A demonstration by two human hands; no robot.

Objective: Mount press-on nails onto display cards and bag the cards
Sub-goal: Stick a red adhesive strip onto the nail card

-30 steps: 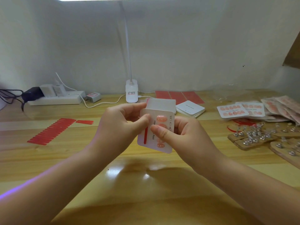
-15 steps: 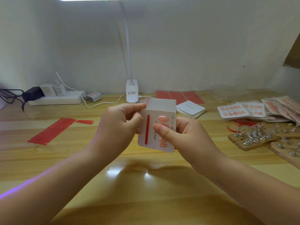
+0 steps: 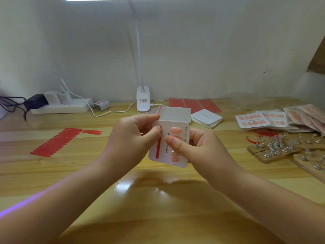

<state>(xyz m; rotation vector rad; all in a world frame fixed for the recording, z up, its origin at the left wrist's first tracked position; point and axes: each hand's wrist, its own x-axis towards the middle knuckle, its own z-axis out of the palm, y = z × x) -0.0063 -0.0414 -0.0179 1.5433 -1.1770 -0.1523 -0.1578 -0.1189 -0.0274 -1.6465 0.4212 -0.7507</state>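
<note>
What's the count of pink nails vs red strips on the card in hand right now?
On the display card, held by the left hand and right hand:
Pink nails in view: 4 (one partly under the right thumb; any fully covered can't be counted)
Red strip: 1
Total: 5

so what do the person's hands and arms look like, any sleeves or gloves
Both are bare: no gloves, sleeves, rings, watch or bracelets show on the left hand or the right hand, and both forearms are uncovered to the frame edge. The one fingernail in clear view, on the right thumb, is short and unpainted. A violet strip of light falls along the left forearm.
</note>
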